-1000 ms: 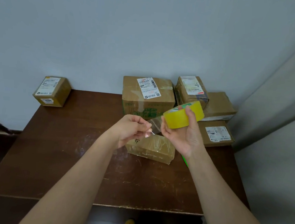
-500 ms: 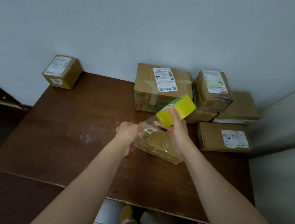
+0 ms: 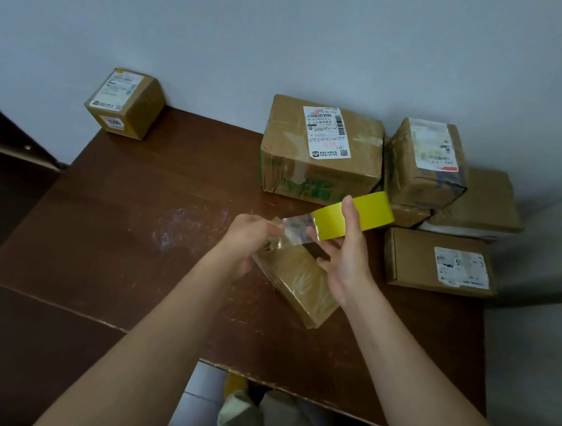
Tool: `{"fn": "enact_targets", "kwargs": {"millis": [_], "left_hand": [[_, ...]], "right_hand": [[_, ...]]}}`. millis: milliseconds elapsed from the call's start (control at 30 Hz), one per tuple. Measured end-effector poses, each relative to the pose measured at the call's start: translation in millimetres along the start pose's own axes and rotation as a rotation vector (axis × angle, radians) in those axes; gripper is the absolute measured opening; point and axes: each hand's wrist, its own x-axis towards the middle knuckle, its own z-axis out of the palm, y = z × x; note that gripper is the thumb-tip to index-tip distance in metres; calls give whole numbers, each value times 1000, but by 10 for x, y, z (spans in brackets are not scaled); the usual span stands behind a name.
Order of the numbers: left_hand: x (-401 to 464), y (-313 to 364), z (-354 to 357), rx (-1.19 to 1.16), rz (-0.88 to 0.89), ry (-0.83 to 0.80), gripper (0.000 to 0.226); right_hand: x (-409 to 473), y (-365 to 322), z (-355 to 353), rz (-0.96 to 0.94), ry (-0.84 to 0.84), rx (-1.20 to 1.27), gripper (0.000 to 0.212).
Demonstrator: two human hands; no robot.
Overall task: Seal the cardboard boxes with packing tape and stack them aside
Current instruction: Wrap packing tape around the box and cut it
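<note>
A yellow roll of packing tape (image 3: 373, 211) is gripped in my right hand (image 3: 347, 252), held just above a small flat cardboard box (image 3: 300, 282) in the middle of the brown table (image 3: 118, 232). My left hand (image 3: 247, 237) pinches the free end of the clear tape strip (image 3: 296, 231), which is pulled out a short way to the left of the roll. The strip hangs over the box's far end; whether it touches the box I cannot tell. The box top is shiny with clear tape.
Along the wall at the back stand a large labelled box (image 3: 318, 155), a smaller tilted box (image 3: 426, 164) on a flat one (image 3: 477, 206), and a flat labelled box (image 3: 438, 264) at the right. A small cube box (image 3: 126, 104) sits beyond the table's back left corner.
Both hands came down from in front of me toward the small box. The left hand has drawn the tape strip out longer from the roll. The camera tilted downward.
</note>
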Motion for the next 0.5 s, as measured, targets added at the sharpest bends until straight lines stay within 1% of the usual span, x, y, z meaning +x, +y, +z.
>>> {"fn": "enact_targets", "kwargs": {"millis": [33, 67, 133, 167, 233, 300, 400, 500], "left_hand": [[-9, 1, -1, 18, 14, -1, 27], [-18, 4, -4, 47, 43, 1, 24], [-76, 38, -19, 97, 125, 23, 9], [-99, 49, -29, 116, 170, 31, 12], [-137, 29, -23, 162, 257, 43, 15], [-171, -44, 0, 291, 371, 83, 16], [-158, -253, 17, 497, 563, 114, 13], [-118, -444, -4, 540, 663, 110, 13]], "right_hand": [[-4, -11, -1, -11, 4, 20, 61], [-11, -37, 7, -21, 5, 33, 60], [-19, -82, 5, -32, -3, 50, 71], [-21, -103, 3, -48, -15, 53, 78], [-34, -128, 3, -88, -45, 56, 81], [-40, -121, 1, -105, -54, 37, 77], [-39, -63, -3, -104, -43, 18, 58], [-39, 26, 3, -89, -35, 23, 45]]}}
